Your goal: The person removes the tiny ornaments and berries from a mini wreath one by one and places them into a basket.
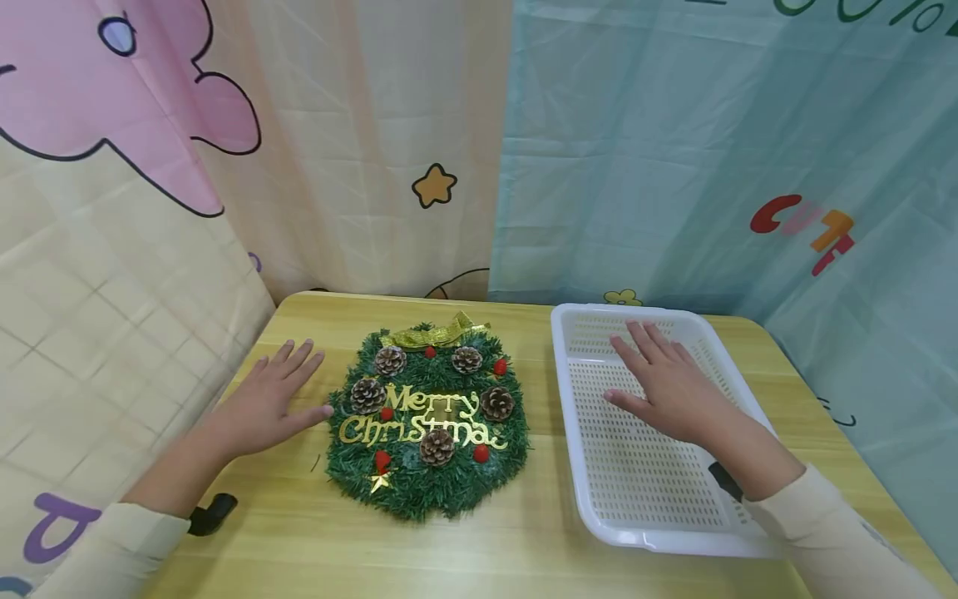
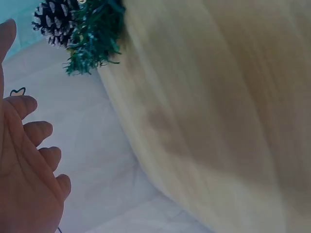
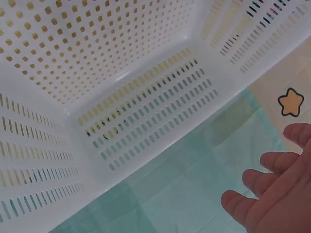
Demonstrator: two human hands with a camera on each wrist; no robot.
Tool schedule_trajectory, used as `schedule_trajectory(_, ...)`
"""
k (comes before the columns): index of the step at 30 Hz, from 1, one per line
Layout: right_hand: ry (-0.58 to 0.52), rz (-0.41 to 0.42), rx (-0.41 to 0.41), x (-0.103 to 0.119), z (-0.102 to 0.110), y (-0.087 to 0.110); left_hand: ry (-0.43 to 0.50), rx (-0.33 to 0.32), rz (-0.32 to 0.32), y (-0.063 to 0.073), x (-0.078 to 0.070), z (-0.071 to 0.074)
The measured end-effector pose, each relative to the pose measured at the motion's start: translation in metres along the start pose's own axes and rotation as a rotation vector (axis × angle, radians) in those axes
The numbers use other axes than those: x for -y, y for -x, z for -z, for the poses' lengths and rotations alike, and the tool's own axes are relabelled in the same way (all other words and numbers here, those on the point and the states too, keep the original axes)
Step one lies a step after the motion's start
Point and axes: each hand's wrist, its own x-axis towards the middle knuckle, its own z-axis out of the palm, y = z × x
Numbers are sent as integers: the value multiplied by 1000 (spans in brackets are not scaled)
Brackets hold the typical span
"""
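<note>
A green tinsel Christmas wreath (image 1: pixel 434 491) lies on the table, with pine cones, red berries, a gold bow and gold "Merry Christmas" lettering. Just left of it is my left hand (image 1: pixel 265 408), fingers spread and holding nothing; the thumb tip comes close to the wreath's edge. In the left wrist view, part of the wreath (image 2: pixel 95 36) with a pine cone shows beyond that hand (image 2: pixel 26 170). My right hand (image 1: pixel 669 391), fingers straight and apart, hovers above a white perforated plastic basket (image 1: pixel 644 491) without gripping it. The right wrist view shows the basket's inside (image 3: pixel 141 111) beside the fingers (image 3: pixel 262 182).
The light wooden table (image 1: pixel 524 541) carries the wreath at left of centre and the basket on the right. Printed curtains (image 1: pixel 374 166) hang behind the table and along both sides. A black strap (image 1: pixel 212 514) sits at the left wrist.
</note>
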Motion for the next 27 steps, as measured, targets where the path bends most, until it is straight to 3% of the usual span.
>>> schedule_trajectory(12, 30, 105, -35, 26, 12, 11, 256, 108, 61, -2, 14, -28)
schedule_trajectory(27, 39, 289, -72, 53, 26, 0, 338, 187, 109, -17, 24, -41)
